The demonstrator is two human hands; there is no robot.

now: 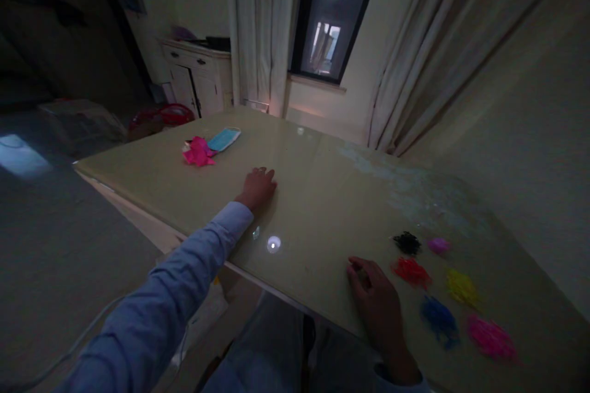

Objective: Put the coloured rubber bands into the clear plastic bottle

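My left hand [258, 188] lies palm down on the table, a ring on one finger, its fingers slightly bent and apart, with nothing seen in it. My right hand [378, 299] rests near the front edge, fingers loosely curved and a gap between thumb and forefinger; nothing shows in it. Just right of it are small heaps of thin, stringy pieces, perhaps rubber bands: a black heap [407, 243], a red heap [412, 272], a blue heap [440, 319], a yellow heap [462, 287], a bright pink heap [491, 337] and a smaller purple-pink heap [439, 245].
Beyond my left hand, a crumpled pink piece [199, 151] touches a blue face mask [224, 139]. The glossy table [313, 196] has a whitish patch [415, 187] at its far right. Behind stand curtains [260, 24], a window [334, 18] and a white cabinet [203, 77].
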